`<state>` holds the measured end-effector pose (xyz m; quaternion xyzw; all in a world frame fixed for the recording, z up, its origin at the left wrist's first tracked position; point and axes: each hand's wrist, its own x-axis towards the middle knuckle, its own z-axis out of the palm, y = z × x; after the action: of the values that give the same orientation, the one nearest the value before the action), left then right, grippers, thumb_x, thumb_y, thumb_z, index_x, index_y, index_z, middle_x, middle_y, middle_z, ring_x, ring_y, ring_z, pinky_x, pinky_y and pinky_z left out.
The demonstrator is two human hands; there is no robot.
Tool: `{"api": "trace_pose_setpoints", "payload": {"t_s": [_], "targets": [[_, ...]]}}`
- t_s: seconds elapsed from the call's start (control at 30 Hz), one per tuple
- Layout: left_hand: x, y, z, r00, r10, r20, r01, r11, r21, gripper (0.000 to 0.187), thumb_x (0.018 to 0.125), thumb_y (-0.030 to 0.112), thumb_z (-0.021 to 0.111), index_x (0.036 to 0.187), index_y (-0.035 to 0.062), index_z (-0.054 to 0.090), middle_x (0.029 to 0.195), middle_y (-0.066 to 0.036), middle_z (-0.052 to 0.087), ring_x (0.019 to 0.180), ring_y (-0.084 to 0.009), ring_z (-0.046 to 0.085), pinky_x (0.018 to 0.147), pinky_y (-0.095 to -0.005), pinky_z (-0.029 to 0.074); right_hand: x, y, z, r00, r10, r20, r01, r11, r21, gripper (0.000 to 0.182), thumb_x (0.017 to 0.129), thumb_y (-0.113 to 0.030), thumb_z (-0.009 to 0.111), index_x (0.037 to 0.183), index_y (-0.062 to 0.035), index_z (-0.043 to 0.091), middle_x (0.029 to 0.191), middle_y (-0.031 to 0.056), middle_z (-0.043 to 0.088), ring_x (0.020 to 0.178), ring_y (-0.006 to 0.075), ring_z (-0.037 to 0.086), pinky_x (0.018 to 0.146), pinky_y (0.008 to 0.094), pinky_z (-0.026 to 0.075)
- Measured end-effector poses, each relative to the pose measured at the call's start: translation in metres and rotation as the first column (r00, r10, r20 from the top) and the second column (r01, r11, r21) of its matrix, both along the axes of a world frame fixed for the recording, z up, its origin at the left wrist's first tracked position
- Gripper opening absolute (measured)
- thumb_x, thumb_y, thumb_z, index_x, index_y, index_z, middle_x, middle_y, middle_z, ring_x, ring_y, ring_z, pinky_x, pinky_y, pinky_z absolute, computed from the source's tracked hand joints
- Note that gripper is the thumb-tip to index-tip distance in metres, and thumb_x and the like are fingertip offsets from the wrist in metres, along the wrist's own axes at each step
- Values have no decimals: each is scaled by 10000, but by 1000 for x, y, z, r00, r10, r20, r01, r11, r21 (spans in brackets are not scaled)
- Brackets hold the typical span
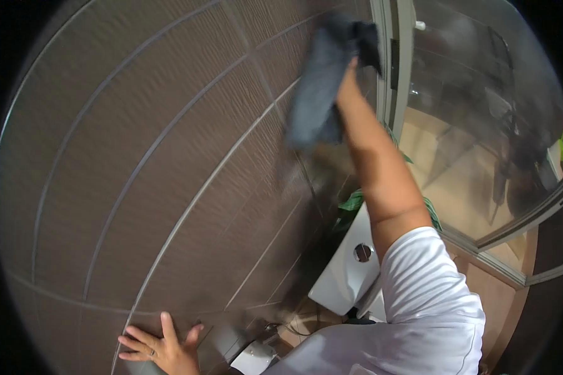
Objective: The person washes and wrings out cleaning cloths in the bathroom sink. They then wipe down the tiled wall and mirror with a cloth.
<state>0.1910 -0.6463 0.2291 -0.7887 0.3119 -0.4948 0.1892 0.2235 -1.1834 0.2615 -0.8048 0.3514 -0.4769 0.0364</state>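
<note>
High on the brown tiled wall (169, 156), my right hand (349, 80) holds a dark grey-blue cloth (319, 87) against or close to the tiles. The cloth is smeared by motion and hides most of the fingers. My right arm is stretched far up beside the shower's frame. At the lower left, my left hand (169, 350) lies with its fingers spread on the wall, holding nothing. A ring shows on one of its fingers.
To the right stands a glass shower enclosure (469, 125) with a metal frame (401, 69). Below my right arm are a white toilet cistern (341, 275) with a round chrome button and a green-leaved plant (351, 201). A white fixture (254, 358) is at the bottom.
</note>
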Motion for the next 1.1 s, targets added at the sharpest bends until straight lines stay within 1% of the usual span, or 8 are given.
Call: {"api": "trace_pose_setpoints", "payload": {"t_s": [0.23,0.37,0.43,0.63,0.73,0.83,0.93,1.1], "targets": [[-7,5,10,992,110,-55,-106,992,62,1092,380,748,639,1325,382,232,1385,-271,-100,1235,-527,-101,825,-759,5,-5,-126,-159,729,-104,677,-241,886,396,532,868,-420,346,1268,-69,343,1281,141,383,1168,310,326,1001,382,192],[-11,4,10,987,139,-83,-133,988,76,1103,381,742,644,1330,389,205,1378,-282,-105,1229,-536,-103,817,-763,7,-20,-32,-199,591,-344,730,-247,784,569,561,879,-431,321,1252,-14,344,1277,133,384,1136,255,385,999,298,249],[-7,4,9,996,86,8,-86,993,85,932,504,711,561,1291,261,343,1401,-238,50,1269,-475,-19,905,-706,-43,-58,18,-176,950,-164,268,-79,701,709,526,846,-343,433,1232,7,357,1245,141,407,1143,272,386,1031,329,205],[-1,-4,7,1000,-20,-2,20,1000,22,919,504,685,607,1293,283,360,1412,-215,26,1273,-458,-65,898,-705,-56,-16,185,-309,727,-305,615,-427,500,753,495,828,-353,449,1194,-22,405,1214,157,428,1163,296,364,1017,394,199],[-10,-8,12,985,-11,-174,-2,997,-76,739,513,512,715,1184,287,504,1417,-207,35,1282,-442,-83,889,-685,-111,-26,297,-253,754,96,649,-576,572,585,480,818,-357,457,1174,-36,429,1198,164,439,1173,307,353,1010,426,195],[-11,3,9,955,-179,-238,144,977,-157,558,596,413,740,1107,304,543,1422,-186,45,1290,-433,-41,938,-640,-94,-53,324,-137,778,530,338,-605,777,175,466,809,-362,465,1155,-50,453,1183,172,450,1183,319,342,1002,458,192],[-23,30,8,707,-695,-131,595,685,-421,516,608,328,756,1074,293,538,1426,-146,92,1301,-399,53,991,-608,0,-58,307,-26,834,533,144,-515,845,-143,452,800,-367,472,1136,-64,477,1167,180,460,1193,331,330,995,491,189],[-56,89,-10,775,-614,-147,447,699,-558,420,639,212,720,1038,241,590,1364,-142,265,1283,-351,179,1029,-531,73,-20,370,31,782,584,218,-421,752,-507,430,785,-374,486,1104,-87,518,1141,192,478,1210,350,312,983,545,184]]}}
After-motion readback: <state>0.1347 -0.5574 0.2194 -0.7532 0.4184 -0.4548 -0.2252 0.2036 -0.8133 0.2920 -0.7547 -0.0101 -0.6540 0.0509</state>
